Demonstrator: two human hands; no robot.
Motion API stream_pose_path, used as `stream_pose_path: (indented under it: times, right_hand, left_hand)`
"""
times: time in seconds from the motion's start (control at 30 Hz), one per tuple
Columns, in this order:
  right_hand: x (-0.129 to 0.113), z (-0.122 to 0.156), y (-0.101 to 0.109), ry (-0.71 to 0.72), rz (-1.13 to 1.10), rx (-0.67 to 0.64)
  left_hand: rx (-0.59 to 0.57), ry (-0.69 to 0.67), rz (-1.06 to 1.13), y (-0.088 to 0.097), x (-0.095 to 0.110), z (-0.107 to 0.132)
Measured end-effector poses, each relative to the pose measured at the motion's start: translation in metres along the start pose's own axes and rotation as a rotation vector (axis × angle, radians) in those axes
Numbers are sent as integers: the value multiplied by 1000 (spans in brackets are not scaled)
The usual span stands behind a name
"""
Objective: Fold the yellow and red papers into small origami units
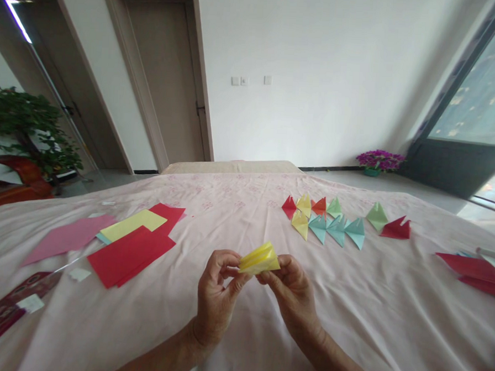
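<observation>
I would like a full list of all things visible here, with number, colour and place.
folded paper: one, yellow, held between both hands
paper shapes: about ten, red, yellow, green, teal, on the cloth, right
flat sheets: several, red, yellow, pink, on the cloth, left
more sheets: at least two, red, far right
cloth: one, pale pink, under everything
plant: one, green, far left
flowers: one pot, purple, floor by the wall
left hand: one, bare, fingers pinch the folded paper
right hand: one, bare, fingers pinch the folded paper
</observation>
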State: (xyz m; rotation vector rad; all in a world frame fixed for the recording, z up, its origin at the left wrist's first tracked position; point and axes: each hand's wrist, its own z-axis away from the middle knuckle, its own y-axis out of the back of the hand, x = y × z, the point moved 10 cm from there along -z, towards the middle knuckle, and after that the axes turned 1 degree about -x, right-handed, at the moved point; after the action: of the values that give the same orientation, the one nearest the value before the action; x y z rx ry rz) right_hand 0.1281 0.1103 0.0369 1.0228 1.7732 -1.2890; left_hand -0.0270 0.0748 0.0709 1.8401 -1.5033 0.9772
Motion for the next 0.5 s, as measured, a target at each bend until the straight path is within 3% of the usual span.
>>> stream_pose_path:
  times: [0.5]
  right_hand:
    - [6, 0, 1, 5, 21, -21]
  left_hand:
    - [6, 21, -6, 1, -4, -1]
